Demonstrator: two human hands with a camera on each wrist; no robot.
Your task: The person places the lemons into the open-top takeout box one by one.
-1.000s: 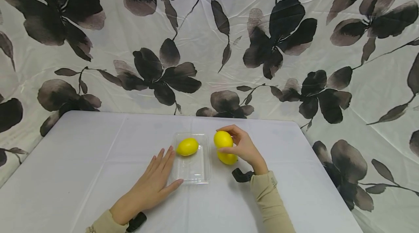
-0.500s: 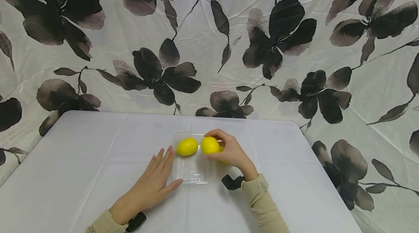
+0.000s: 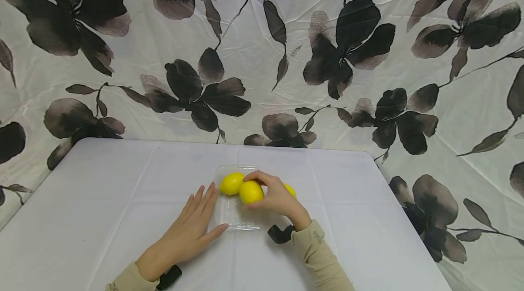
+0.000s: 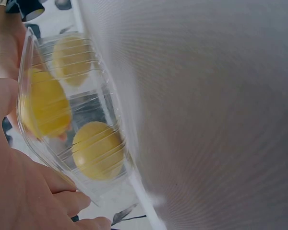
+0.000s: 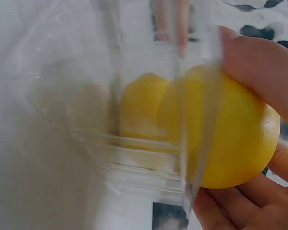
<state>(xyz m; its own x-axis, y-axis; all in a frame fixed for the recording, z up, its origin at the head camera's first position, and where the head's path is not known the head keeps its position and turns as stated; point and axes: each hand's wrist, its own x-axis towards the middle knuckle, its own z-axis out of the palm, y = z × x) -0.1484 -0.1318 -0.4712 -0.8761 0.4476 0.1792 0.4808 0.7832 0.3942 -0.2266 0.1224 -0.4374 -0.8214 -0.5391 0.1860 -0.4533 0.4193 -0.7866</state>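
In the head view a clear plastic box (image 3: 239,227) lies on the table with one yellow lemon (image 3: 230,184) inside, toward its far left. My right hand (image 3: 276,196) grips a second lemon (image 3: 251,192) between thumb and fingers, over the box's right part. The right wrist view shows this held lemon (image 5: 240,139) partly behind the box's clear wall. A third lemon (image 3: 290,189) sits right of the box, mostly hidden by my right hand. Flat and straight-fingered, my left hand (image 3: 184,234) rests along the box's left side, fingertips at its edge.
A white cloth covers the table (image 3: 110,191). Behind it hangs a white curtain (image 3: 278,54) with dark flowers. Dark wrist devices sit at both sleeves, the right one (image 3: 280,234) close to the box's near right corner.
My right hand has carried its lemon left and nearer, from above the third lemon to over the box, beside the lemon inside. The left hand stays in place.
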